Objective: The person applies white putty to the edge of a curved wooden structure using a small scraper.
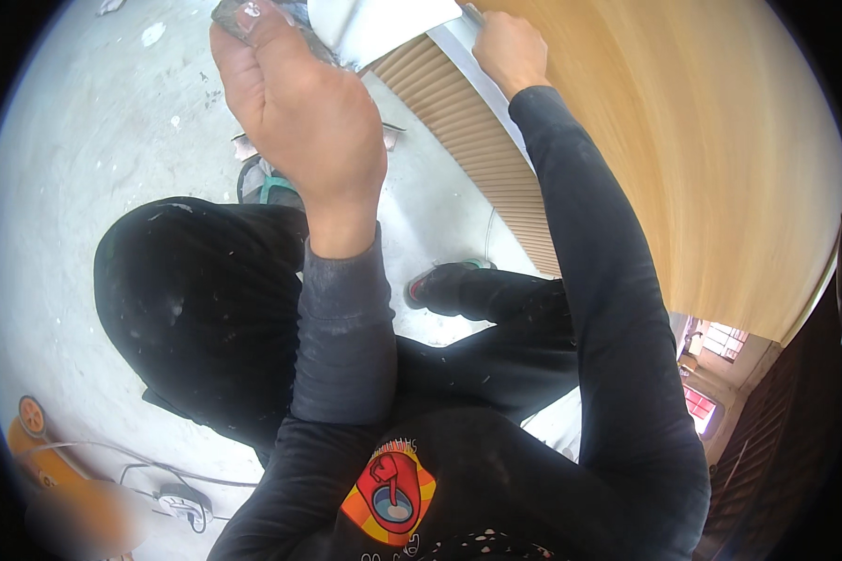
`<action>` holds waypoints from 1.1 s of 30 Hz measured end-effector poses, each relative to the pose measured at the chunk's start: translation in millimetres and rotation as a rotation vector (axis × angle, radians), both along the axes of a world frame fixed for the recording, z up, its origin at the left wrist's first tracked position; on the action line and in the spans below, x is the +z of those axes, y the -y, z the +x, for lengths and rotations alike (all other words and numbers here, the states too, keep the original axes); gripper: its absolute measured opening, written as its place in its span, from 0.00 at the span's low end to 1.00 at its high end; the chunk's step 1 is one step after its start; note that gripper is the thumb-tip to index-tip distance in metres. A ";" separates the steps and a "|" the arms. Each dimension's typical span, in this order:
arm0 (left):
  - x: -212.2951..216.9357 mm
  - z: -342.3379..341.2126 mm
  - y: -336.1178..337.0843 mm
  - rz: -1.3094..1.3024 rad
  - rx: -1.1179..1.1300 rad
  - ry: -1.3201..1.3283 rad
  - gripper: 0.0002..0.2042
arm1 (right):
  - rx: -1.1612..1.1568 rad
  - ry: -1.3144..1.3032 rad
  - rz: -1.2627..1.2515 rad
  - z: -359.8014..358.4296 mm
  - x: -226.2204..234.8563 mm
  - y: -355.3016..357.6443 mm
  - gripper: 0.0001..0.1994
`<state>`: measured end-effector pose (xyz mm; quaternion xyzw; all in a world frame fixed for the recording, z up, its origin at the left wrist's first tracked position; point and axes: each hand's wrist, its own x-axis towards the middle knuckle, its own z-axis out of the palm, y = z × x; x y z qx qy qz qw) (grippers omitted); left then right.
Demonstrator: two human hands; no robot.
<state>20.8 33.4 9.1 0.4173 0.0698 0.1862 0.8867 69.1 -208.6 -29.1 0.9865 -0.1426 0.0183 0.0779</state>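
My left hand (309,122) is closed at the top edge, its thumb pressed on a dark grey, stained piece (232,17) that runs out of view. Beside it hangs a smooth white sheet (370,33); whether the hand holds this too, I cannot make out. My right hand (511,51) is closed round a narrow grey tool (473,15), mostly hidden by the fingers. It sits against the wood-grain panel (683,150), at the pale strip (482,79) along the panel's edge. Below that strip runs ribbed brown cladding (468,136).
My shoes (415,292) stand on a pale floor (94,187) with white splashes. At the lower left lie an orange wheeled object (42,449), partly blurred, and a white round socket unit (182,503) with cables. A window (723,341) shows at the right.
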 end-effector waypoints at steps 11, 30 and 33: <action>-6.2 3.3 -4.0 0.120 0.041 0.009 0.12 | 0.029 -0.149 0.013 -4.5 9.5 -15.7 0.14; -5.8 0.6 -0.6 0.318 0.091 0.022 0.13 | -0.011 -0.011 0.044 -87.2 31.4 22.9 0.10; -6.3 0.7 0.5 0.357 0.100 0.027 0.13 | 0.038 -0.011 -0.009 -82.7 18.6 25.7 0.10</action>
